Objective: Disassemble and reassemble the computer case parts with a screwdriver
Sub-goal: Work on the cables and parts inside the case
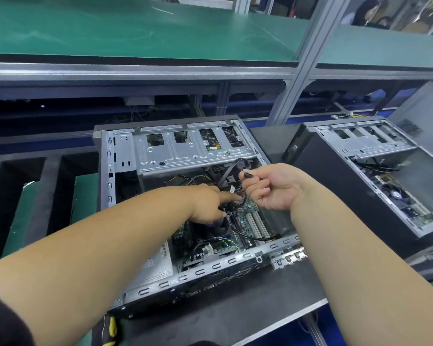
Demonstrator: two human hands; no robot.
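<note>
An open computer case (125, 156) lies on its side in front of me, its motherboard (245, 221) and drive cage (185, 151) exposed. My right hand (270, 188) hovers over the case's right part and pinches the black plug end of a cable (248, 175) between thumb and forefinger. My left hand (210, 204) reaches into the case, forefinger stretched toward a spot on the motherboard near a red part, the other fingers curled down. A yellow-and-black tool handle (110, 328) lies by the case's near edge; I cannot tell whether it is the screwdriver.
A second open computer case (375, 156) stands to the right on the dark mat (260, 313). Black foam compartments (35, 191) lie at left. A green-topped shelf on a metal frame (295, 78) runs across the back. A person sits at far back right.
</note>
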